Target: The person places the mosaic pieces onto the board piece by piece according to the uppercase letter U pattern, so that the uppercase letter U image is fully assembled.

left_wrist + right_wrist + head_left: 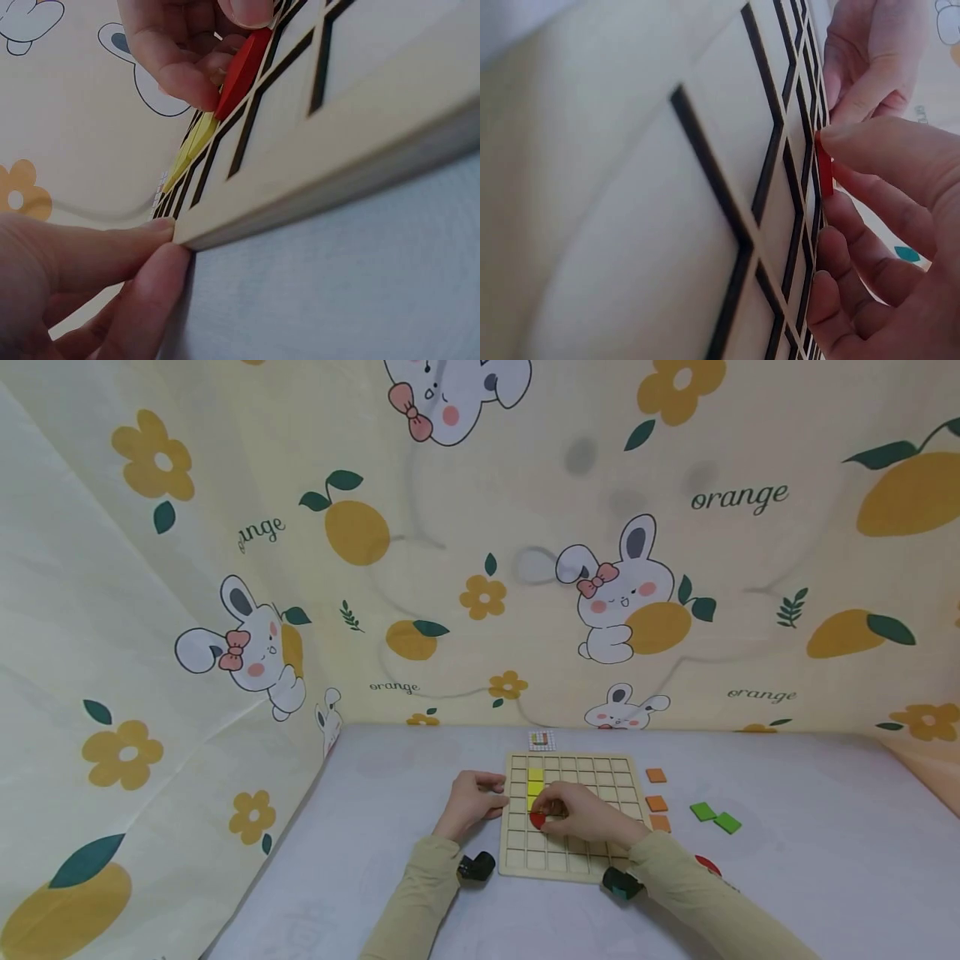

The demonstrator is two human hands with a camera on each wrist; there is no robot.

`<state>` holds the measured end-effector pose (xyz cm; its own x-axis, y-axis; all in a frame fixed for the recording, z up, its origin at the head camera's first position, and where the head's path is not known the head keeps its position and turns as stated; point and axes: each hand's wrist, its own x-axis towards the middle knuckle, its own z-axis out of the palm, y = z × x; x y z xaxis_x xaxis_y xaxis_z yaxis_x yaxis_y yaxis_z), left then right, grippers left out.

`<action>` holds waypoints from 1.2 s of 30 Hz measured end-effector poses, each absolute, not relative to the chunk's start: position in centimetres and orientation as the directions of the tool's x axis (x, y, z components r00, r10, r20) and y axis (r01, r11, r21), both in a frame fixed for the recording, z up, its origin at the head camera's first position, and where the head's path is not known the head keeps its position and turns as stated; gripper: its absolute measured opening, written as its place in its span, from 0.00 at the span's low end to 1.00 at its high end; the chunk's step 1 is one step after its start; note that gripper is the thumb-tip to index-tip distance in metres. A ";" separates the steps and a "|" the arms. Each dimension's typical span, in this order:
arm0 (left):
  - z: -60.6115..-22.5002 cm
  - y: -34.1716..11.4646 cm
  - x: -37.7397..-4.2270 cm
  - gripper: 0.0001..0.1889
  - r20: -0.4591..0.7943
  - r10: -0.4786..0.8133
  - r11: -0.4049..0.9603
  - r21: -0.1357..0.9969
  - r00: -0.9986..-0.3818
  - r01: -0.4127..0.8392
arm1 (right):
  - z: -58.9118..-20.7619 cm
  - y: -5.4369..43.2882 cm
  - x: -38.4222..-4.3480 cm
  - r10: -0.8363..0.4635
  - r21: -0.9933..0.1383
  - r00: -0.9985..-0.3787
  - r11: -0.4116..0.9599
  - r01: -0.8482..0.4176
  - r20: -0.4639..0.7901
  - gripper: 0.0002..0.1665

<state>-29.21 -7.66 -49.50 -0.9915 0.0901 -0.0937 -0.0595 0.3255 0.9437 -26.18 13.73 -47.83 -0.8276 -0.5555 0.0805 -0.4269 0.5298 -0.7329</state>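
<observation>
Taking the board's centre as the dial, the left sleeve (420, 885) is slanting over the surface (330, 893) from 8 o'clock, and the left hand (467, 800) is resting near 10 o'clock, its grip closing on the rim of the wooden grid board (600, 781); it is probably steadying the board against sliding, with the wrist held low and thumb and fingers bent toward the edge. At 11 o'clock, just beyond the far rim, a small patterned card (542, 741) is lying on the surface, likely within sight for easy checking. Between 10 and 11 o'clock on the board, yellow squares (535, 787) are forming a line in one column, apparently kept in order by the cells. Directly nearer the person, toward 9 o'clock, the right hand's (588, 814) grip is pinching a red piece (537, 820) between thumb and fingertips, presumably for fine control; whether the piece is touching the grid is hard to tell. That hand is arching over the board, its other fingers curling beneath, while the right sleeve (697, 885) is slanting in from 4 o'clock. Around 3 o'clock, orange squares (656, 803) are lying beside the board, seemingly sorted by colour, green squares (703, 812) are sitting farther out, and another red piece (707, 864) is showing partly behind the right sleeve.
</observation>
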 end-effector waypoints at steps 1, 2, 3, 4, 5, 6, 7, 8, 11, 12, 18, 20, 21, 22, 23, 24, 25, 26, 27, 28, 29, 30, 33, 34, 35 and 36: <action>-49.5 -7.7 -29.2 0.18 -0.097 0.089 0.323 0.944 -0.991 -0.063 | -47.8 13.7 -26.2 -0.552 -0.732 -0.830 0.534 -0.422 0.076 0.12; -49.5 -7.6 -29.2 0.18 -0.100 0.089 0.322 0.944 -0.991 -0.067 | -47.8 13.7 -26.2 -0.550 -0.732 -0.832 0.536 -0.420 0.075 0.12; -49.5 -7.6 -29.2 0.19 -0.104 0.088 0.320 0.945 -0.991 -0.071 | -47.8 13.7 -26.1 -0.548 -0.732 -0.833 0.537 -0.420 0.076 0.12; -49.5 -7.6 -29.2 0.19 -0.108 0.086 0.321 0.944 -0.990 -0.075 | -47.8 13.7 -26.1 -0.548 -0.731 -0.833 0.536 -0.422 0.079 0.12; -49.5 -7.6 -29.2 0.19 -0.113 0.084 0.320 0.944 -0.990 -0.081 | -47.8 13.7 -26.1 -0.547 -0.731 -0.833 0.534 -0.423 0.082 0.12; -49.5 -7.6 -29.1 0.19 -0.115 0.082 0.322 0.943 -0.990 -0.083 | -47.8 13.7 -26.1 -0.548 -0.730 -0.832 0.534 -0.427 0.085 0.12; -49.4 -7.6 -29.1 0.19 -0.119 0.078 0.323 0.942 -0.990 -0.088 | -47.8 13.7 -26.1 -0.549 -0.728 -0.831 0.536 -0.428 0.085 0.12; -49.4 -7.6 -29.1 0.18 -0.118 0.077 0.324 0.942 -0.990 -0.087 | -47.8 13.7 -26.1 -0.550 -0.727 -0.830 0.534 -0.432 0.090 0.12; -49.3 -7.6 -29.0 0.18 -0.110 0.077 0.327 0.942 -0.991 -0.079 | -47.9 13.7 -26.1 -0.551 -0.723 -0.829 0.534 -0.438 0.095 0.12; -49.3 -7.6 -29.0 0.18 -0.110 0.076 0.328 0.941 -0.991 -0.079 | -47.9 13.7 -26.1 -0.552 -0.722 -0.828 0.535 -0.440 0.096 0.12; -49.2 -7.6 -29.1 0.18 -0.115 0.074 0.334 0.939 -0.991 -0.084 | -47.9 13.6 -26.2 -0.554 -0.714 -0.827 0.540 -0.446 0.096 0.11; -49.2 -7.6 -29.1 0.18 -0.112 0.076 0.337 0.938 -0.991 -0.080 | -48.0 13.6 -26.2 -0.551 -0.716 -0.829 0.543 -0.439 0.091 0.12; -49.2 -7.6 -29.1 0.18 -0.111 0.077 0.339 0.938 -0.991 -0.079 | -48.0 13.7 -26.2 -0.549 -0.720 -0.832 0.543 -0.433 0.086 0.12; -49.3 -7.6 -29.1 0.18 -0.112 0.078 0.338 0.938 -0.991 -0.080 | -48.0 13.8 -26.2 -0.546 -0.724 -0.833 0.541 -0.428 0.085 0.13; -49.3 -7.6 -29.1 0.18 -0.112 0.079 0.339 0.938 -0.991 -0.079 | -47.9 13.8 -26.1 -0.544 -0.728 -0.835 0.538 -0.425 0.085 0.13; -49.3 -7.6 -29.1 0.18 -0.112 0.080 0.338 0.938 -0.991 -0.079 | -47.9 13.9 -26.1 -0.542 -0.732 -0.836 0.535 -0.422 0.086 0.13; -49.3 -7.6 -29.1 0.18 -0.109 0.082 0.340 0.938 -0.991 -0.075 | -47.9 13.9 -26.0 -0.541 -0.737 -0.837 0.530 -0.420 0.088 0.14; -49.3 -7.6 -29.1 0.18 -0.110 0.081 0.337 0.938 -0.991 -0.077 | -47.9 14.0 -26.0 -0.541 -0.740 -0.837 0.526 -0.419 0.090 0.14; -49.4 -7.6 -29.2 0.19 -0.110 0.081 0.339 0.938 -0.991 -0.076 | -47.9 14.0 -26.0 -0.542 -0.742 -0.835 0.521 -0.422 0.094 0.14; -49.4 -7.6 -29.2 0.19 -0.108 0.082 0.339 0.938 -0.991 -0.074 | -47.9 14.0 -26.0 -0.543 -0.742 -0.834 0.519 -0.426 0.099 0.13; -49.4 -7.6 -29.2 0.19 -0.107 0.082 0.340 0.938 -0.991 -0.073 | -47.8 14.0 -26.0 -0.543 -0.741 -0.833 0.517 -0.427 0.101 0.13; -49.4 -7.6 -29.2 0.19 -0.105 0.083 0.340 0.938 -0.991 -0.071 | -47.9 14.0 -26.0 -0.546 -0.741 -0.832 0.516 -0.430 0.103 0.13; -49.4 -7.6 -29.2 0.19 -0.108 0.078 0.337 0.939 -0.991 -0.076 | -47.9 14.0 -26.1 -0.547 -0.739 -0.831 0.517 -0.432 0.104 0.13; -49.4 -7.6 -29.2 0.19 -0.110 0.077 0.335 0.939 -0.991 -0.078 | -47.9 13.9 -26.1 -0.545 -0.740 -0.832 0.517 -0.431 0.104 0.13; -49.4 -7.5 -29.2 0.18 -0.110 0.074 0.334 0.939 -0.991 -0.080 | -48.0 13.9 -26.1 -0.544 -0.741 -0.833 0.516 -0.429 0.104 0.13; -49.4 -7.5 -29.1 0.18 -0.109 0.074 0.335 0.939 -0.991 -0.078 | -48.0 13.9 -26.1 -0.543 -0.741 -0.834 0.517 -0.428 0.104 0.13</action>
<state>-29.14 -7.54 -49.44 -0.9913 0.0739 -0.1091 -0.0783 0.3351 0.9389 -26.09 13.94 -48.01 -0.8336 -0.5425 0.1037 -0.4284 0.5166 -0.7413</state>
